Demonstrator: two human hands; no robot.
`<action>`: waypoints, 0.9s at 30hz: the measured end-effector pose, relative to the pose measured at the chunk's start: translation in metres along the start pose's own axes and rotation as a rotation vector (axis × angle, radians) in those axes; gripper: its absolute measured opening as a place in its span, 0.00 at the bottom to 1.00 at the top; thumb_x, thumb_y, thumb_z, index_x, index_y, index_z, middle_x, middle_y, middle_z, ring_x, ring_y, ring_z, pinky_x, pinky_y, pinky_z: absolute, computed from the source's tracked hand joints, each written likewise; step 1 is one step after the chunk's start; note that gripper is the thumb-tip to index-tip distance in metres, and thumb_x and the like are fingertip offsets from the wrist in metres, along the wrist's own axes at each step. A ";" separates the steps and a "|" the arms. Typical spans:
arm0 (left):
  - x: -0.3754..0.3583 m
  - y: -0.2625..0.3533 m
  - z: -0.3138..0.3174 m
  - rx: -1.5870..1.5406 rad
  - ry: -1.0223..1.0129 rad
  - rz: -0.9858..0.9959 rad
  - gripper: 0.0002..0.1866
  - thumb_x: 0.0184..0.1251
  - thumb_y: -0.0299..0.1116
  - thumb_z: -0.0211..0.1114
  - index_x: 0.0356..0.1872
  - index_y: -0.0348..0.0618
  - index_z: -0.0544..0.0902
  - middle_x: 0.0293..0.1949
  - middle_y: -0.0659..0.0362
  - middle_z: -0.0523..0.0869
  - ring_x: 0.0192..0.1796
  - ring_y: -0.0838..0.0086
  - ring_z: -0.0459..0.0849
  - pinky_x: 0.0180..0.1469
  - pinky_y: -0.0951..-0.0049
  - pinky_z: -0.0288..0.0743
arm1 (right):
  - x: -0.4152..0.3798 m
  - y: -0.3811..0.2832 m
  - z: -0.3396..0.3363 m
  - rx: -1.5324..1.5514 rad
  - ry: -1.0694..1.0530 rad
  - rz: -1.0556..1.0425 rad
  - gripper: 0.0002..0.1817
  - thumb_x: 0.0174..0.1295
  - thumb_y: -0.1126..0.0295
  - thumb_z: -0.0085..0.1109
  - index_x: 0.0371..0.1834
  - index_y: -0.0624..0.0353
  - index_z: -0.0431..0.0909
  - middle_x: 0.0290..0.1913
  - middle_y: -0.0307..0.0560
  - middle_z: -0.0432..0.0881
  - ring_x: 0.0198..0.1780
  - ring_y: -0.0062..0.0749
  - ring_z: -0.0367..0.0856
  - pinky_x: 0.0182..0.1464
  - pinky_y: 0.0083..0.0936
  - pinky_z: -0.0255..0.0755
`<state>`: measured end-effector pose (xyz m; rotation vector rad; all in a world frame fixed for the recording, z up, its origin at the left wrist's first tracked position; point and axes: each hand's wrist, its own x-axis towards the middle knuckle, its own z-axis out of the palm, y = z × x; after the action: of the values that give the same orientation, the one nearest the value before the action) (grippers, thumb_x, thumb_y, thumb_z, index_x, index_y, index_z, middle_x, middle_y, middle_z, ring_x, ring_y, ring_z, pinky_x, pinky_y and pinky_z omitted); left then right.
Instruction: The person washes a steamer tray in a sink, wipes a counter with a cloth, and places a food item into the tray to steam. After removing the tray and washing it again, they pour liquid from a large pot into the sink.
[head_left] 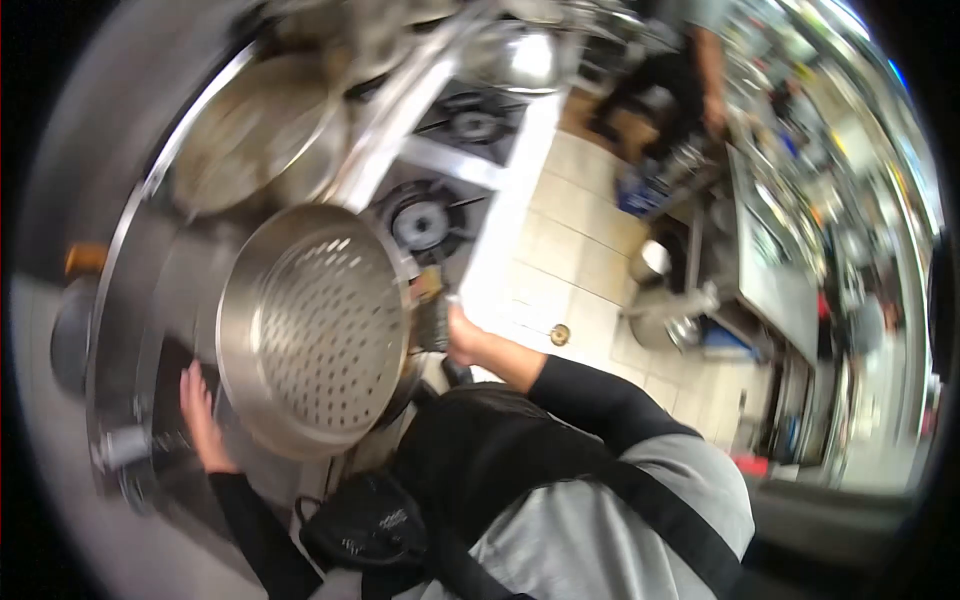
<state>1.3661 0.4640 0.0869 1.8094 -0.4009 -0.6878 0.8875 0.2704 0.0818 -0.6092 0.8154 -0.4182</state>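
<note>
A large round perforated steel pan (315, 330) is tilted up in front of me, its holed bottom facing the camera. My left hand (203, 415) grips its lower left rim. My right hand (465, 338) holds the right side by a dark handle near the rim. Both arms wear black sleeves. The pan hangs over the stainless range edge, close to my chest.
Gas burners (425, 222) sit behind the pan, with a big round metal lid or pot (255, 130) at upper left. Beige floor tiles (565, 250) run right. Another person (690, 70) stands at the far counter. Steel counters and pots (775, 270) line the right.
</note>
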 end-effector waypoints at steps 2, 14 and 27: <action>0.033 -0.014 -0.002 -0.402 -0.198 -0.094 0.39 0.73 0.57 0.59 0.76 0.44 0.63 0.72 0.49 0.69 0.76 0.57 0.63 0.76 0.59 0.54 | 0.007 0.004 -0.005 0.034 0.042 -0.130 0.33 0.71 0.34 0.46 0.66 0.49 0.68 0.54 0.38 0.77 0.52 0.24 0.79 0.54 0.35 0.77; 0.049 -0.006 0.029 -0.144 -0.191 0.050 0.23 0.75 0.52 0.61 0.57 0.44 0.76 0.39 0.66 0.78 0.47 0.78 0.79 0.59 0.68 0.69 | -0.003 0.019 -0.078 0.543 0.206 -0.072 0.34 0.69 0.30 0.41 0.39 0.51 0.79 0.36 0.39 0.82 0.43 0.30 0.82 0.48 0.39 0.75; -0.075 0.168 0.195 -0.094 -0.474 0.329 0.13 0.80 0.39 0.56 0.49 0.39 0.79 0.40 0.63 0.79 0.44 0.79 0.76 0.58 0.74 0.68 | -0.074 -0.133 -0.180 0.152 0.372 -0.403 0.12 0.64 0.67 0.69 0.37 0.58 0.73 0.22 0.36 0.72 0.18 0.19 0.69 0.20 0.22 0.68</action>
<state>1.1957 0.3059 0.2200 1.4341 -0.9420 -0.8811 0.6870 0.1505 0.1123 -0.5604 1.0037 -0.9747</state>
